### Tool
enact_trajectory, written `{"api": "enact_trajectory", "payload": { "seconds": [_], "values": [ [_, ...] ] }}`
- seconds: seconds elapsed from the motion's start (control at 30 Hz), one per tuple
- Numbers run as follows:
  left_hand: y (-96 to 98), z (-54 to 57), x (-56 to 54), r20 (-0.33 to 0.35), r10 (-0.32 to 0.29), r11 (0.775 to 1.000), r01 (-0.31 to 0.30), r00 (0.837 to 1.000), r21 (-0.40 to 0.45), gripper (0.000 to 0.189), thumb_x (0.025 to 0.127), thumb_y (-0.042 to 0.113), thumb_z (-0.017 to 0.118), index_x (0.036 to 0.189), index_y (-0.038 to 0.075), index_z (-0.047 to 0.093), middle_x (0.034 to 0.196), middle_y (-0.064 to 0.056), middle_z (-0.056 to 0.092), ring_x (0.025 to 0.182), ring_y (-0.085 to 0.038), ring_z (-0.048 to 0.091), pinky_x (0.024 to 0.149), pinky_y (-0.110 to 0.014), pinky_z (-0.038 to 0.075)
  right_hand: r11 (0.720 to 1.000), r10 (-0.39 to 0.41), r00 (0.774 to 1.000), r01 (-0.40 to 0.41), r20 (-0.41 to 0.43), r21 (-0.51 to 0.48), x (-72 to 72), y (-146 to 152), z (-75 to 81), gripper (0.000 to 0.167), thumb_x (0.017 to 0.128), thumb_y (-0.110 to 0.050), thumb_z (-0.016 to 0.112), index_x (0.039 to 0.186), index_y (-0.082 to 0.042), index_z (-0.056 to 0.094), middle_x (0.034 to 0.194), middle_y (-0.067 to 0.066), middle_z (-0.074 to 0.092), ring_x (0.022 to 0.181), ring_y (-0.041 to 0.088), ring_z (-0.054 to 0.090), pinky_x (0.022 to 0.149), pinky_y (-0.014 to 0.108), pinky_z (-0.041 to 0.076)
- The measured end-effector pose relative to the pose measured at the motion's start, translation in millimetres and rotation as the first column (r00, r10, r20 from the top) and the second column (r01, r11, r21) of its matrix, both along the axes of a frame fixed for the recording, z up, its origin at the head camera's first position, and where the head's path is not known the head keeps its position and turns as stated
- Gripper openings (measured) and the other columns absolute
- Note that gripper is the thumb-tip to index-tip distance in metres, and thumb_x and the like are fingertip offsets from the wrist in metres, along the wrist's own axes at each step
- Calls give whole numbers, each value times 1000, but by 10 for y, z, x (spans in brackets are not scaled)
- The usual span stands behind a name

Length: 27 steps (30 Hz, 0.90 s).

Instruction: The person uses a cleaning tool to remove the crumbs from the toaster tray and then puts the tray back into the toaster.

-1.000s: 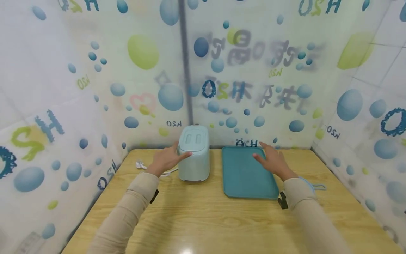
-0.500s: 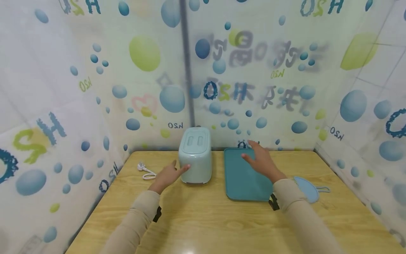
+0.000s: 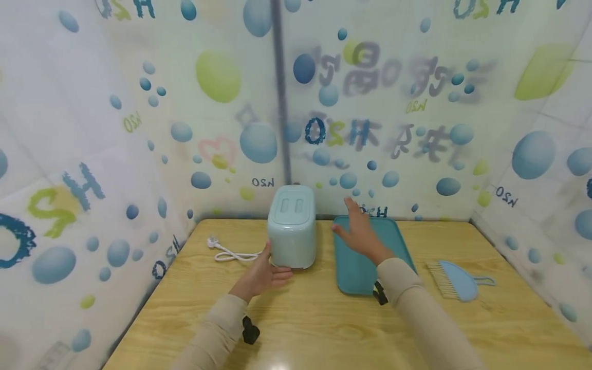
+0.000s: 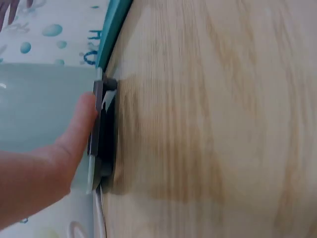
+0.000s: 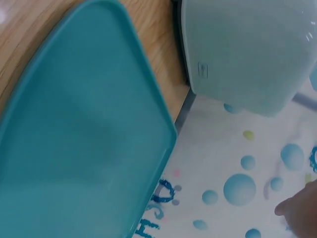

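A pale mint toaster point(image 3: 292, 241) with a closed lid on top stands upright on the wooden table. My left hand point(image 3: 261, 280) is at its lower front left, fingers extended; in the left wrist view a digit point(image 4: 79, 121) lies against the toaster's dark bottom edge point(image 4: 101, 124). Over the teal tray point(image 3: 352, 275), to the right of the toaster, my right hand point(image 3: 363, 235) hovers with fingers spread and holds nothing. The right wrist view shows the tray point(image 5: 89, 129) and the toaster's side point(image 5: 237, 54), with part of the right hand point(image 5: 301, 210) at the edge.
A white power cord point(image 3: 236, 256) with a plug point(image 3: 213, 242) lies left of the toaster. Right of the tray lies a light blue hand brush point(image 3: 458, 280) with pale bristles. A patterned curtain wall point(image 3: 222, 169) rises directly behind the table point(image 3: 314, 331).
My left hand has gone from beside the toaster's upper left side down to its lower front edge. My right hand has shifted left over the tray. The head view has turned slightly left.
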State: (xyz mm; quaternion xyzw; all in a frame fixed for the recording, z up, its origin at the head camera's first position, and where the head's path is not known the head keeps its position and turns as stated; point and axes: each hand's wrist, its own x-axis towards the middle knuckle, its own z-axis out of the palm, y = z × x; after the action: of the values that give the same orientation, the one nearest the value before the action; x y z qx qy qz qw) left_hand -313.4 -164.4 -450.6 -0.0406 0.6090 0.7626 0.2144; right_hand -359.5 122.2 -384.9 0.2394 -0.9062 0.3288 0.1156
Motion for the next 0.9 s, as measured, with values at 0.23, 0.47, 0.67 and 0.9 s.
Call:
{"api": "enact_trajectory", "payload": {
  "seconds": [0.23,0.47,0.67,0.9],
  "values": [
    [109,-165,13,62,42,990,-50,997,131,102,89,77,23,149,6,-18,148,-44,16,140,-52,24,116,-57,26,998,40,998,-38,-41,57,-19,-304,20,100,88,-70,42,155,-4,8,162,17,6,149,38,3,115,68,6],
    [186,-308,6,21,115,961,-117,993,252,93,95,65,35,145,28,-33,149,-42,13,138,-45,35,115,-54,30,988,60,997,-51,-56,148,-60,-546,-77,101,87,-70,42,154,-3,8,162,17,5,149,40,5,113,70,11],
    [319,-335,16,3,215,955,-210,977,208,98,91,67,42,145,29,-30,143,-39,26,104,-23,66,96,-37,52,973,96,995,-89,-23,215,-68,-707,-195,93,91,-54,56,155,-7,8,163,12,4,150,38,5,114,69,9],
    [380,-338,12,-9,283,956,-282,959,79,93,91,66,42,146,26,-22,116,-22,46,70,-10,64,64,-22,54,972,107,990,-86,-90,217,-71,-816,-312,86,92,-48,58,154,-7,15,162,13,11,149,37,11,116,64,17]
  ]
}}
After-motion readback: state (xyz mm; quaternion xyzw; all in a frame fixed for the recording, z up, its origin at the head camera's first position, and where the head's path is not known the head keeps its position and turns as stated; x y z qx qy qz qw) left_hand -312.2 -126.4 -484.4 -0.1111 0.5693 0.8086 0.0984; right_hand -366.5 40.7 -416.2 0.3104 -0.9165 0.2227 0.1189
